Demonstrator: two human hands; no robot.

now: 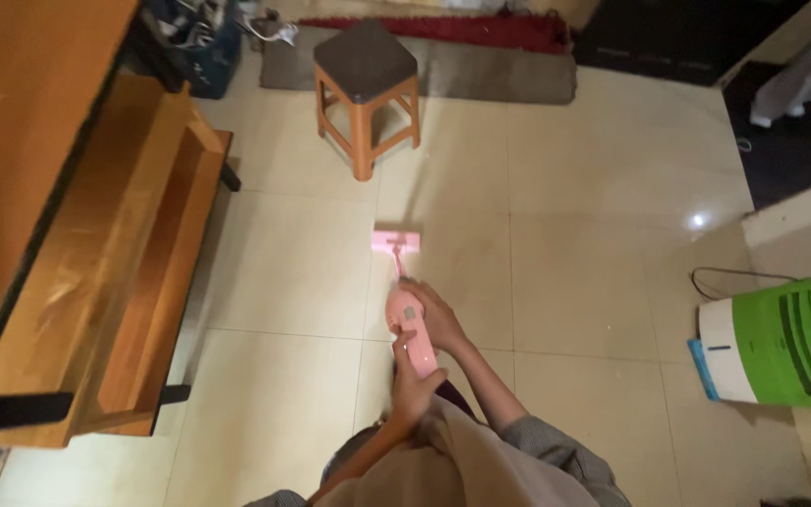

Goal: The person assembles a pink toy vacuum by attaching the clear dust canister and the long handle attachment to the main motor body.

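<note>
Head view: a pink mop is gripped at its handle, the right hand above the left hand, fingers clamped around it. Its head rests on the tiled floor near an orange stool; mopping appears underway, so steady strokes seem called for.

Domestic interior — a lived-in room of a home. I stand on a cream tiled floor. Landmark: the orange stool with a dark seat. Behind it lies a grey floor mat with a red rug beyond; left of it, a wooden bench — right of it, a green-and-white appliance.
</note>
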